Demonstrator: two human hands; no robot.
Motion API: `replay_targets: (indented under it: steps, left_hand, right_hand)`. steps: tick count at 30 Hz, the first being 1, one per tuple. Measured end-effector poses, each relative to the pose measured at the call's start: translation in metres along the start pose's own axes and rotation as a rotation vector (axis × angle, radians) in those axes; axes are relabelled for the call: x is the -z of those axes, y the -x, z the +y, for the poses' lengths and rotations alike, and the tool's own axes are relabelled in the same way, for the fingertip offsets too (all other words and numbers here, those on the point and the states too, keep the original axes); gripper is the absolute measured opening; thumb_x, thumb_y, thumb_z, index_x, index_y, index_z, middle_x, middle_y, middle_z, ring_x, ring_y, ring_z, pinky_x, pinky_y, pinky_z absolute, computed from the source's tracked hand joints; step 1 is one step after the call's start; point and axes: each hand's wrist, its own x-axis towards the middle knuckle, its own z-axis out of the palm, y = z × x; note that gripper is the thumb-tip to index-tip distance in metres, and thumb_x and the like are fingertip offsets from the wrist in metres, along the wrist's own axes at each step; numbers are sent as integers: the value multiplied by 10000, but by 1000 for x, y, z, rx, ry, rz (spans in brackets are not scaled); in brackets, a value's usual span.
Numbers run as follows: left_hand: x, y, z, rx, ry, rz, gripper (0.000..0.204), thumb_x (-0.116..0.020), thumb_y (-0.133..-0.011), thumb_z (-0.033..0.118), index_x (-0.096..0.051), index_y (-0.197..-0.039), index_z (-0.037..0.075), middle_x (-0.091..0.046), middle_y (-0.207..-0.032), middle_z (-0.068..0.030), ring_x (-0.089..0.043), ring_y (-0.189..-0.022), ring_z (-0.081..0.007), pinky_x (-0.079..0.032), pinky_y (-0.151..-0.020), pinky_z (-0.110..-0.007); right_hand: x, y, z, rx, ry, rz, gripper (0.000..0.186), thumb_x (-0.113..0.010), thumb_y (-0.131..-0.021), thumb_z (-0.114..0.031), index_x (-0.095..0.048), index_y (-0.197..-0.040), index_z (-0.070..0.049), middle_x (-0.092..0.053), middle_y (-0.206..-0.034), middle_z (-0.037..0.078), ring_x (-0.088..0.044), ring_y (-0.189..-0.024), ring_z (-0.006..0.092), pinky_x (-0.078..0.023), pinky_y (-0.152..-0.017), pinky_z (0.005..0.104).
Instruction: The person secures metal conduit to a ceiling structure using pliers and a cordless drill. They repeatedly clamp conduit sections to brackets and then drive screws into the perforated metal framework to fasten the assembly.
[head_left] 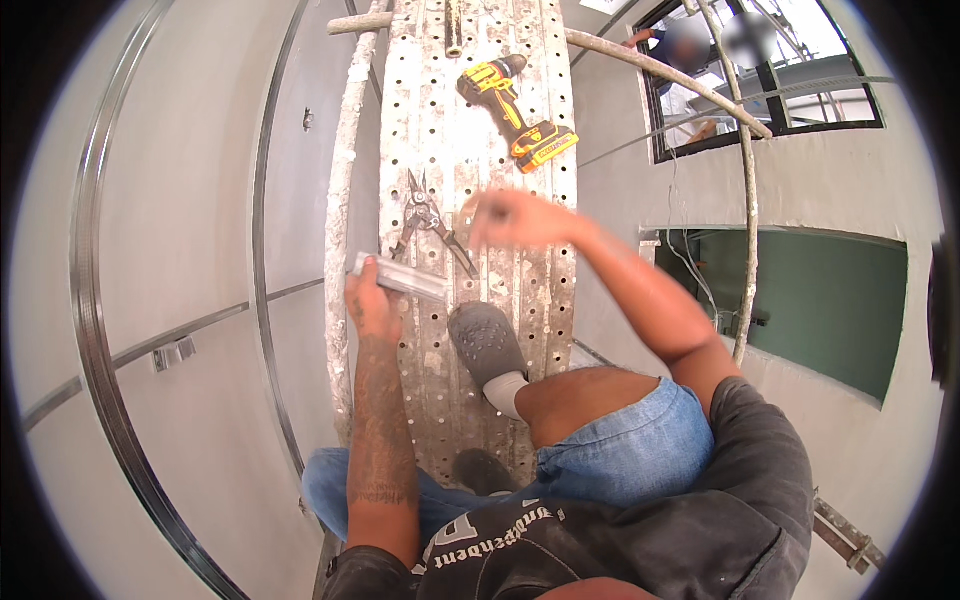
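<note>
A: We start on the short silvery profile (412, 281), straight-sided and smooth, in the left hand (374, 308) near the plank's left edge. The fingers are closed round its outer end, thumb on top, and the other end points inward over the plank.

B: And the right hand (513, 217)? We see it above the plank's middle, fingers blurred; we can't tell whether they're open, closed or gripping something.

A: Just beyond the profile, we've got the metal snips (428, 217) lying on the plank, blades apart, dark handles spread toward us.

B: What about elbow room?

A: We're on a long, narrow plank (545, 240), ridged lengthwise, punched with round holes and spattered white. A strip of it shows between the grey shoe (487, 340) and the right edge, with another between snips and drill.

B: That yellow-and-black drill (512, 108) lies farther up, its battery end right at the right-hand edge.

A: Along our left edge runs a rough, crusted pole (345, 200); past it, shiny metal studs (86, 220) stand against smooth grey wall panels (195, 240).

B: Over on the right, we find a dark-framed window (768, 85) with another person beyond it, and below that, a rectangular wall opening (840, 310) backed in green.
</note>
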Motion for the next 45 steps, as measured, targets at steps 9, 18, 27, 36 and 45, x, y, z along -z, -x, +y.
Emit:
replay_targets:
  steps: [9, 18, 27, 36, 45]
  left_hand:
    - [13, -3, 1, -101, -191, -42, 218, -594, -1043, 158, -568, -1207, 17, -680, -1038, -93, -676, -870, -190, -570, -739, -344]
    - [28, 11, -17, -111, -366, -27, 311, -643, -975, 15, -542, -1269, -11, -660, -1104, -110, -657, -872, -168, -553, -720, -289]
    - [65, -1, -52, -283, -983, -17, 163, -785, -878, 134, -694, -925, 6, -702, -828, -107, -667, -767, -210, -532, -729, -375]
    - [46, 2, -48, -105, -1281, 3, 243, -788, -860, 208, -673, -830, -3, -715, -846, -216, -703, -836, -394, -532, -771, -462]
    - [57, -20, -56, -78, -1377, -15, 322, -807, -806, 286, -675, -842, -6, -693, -917, -228, -690, -910, -421, -544, -791, -488]
  right_hand:
    - [72, -100, 86, -544, 694, 551, 648, -697, -870, -261, -429, -1376, 41, -718, -1100, 228, -702, -1040, 378, -478, -1001, 523]
    - [-43, -3, 54, -354, 523, 303, 748, -727, -870, -218, -360, -1496, -42, -739, -937, 221, -721, -882, 415, -541, -843, 524]
    - [128, -79, 107, -257, 500, 719, 303, -634, -913, -299, -762, -1089, -88, -755, -999, 223, -729, -954, 399, -574, -896, 474]
    - [186, -156, 161, -324, 555, 732, 316, -603, -922, -256, -777, -1165, -154, -757, -1112, 177, -707, -1074, 369, -553, -970, 429]
    - [173, -184, 179, -482, 696, 783, 306, -575, -938, -307, -778, -1150, -220, -749, -1170, 138, -690, -1123, 363, -544, -978, 476]
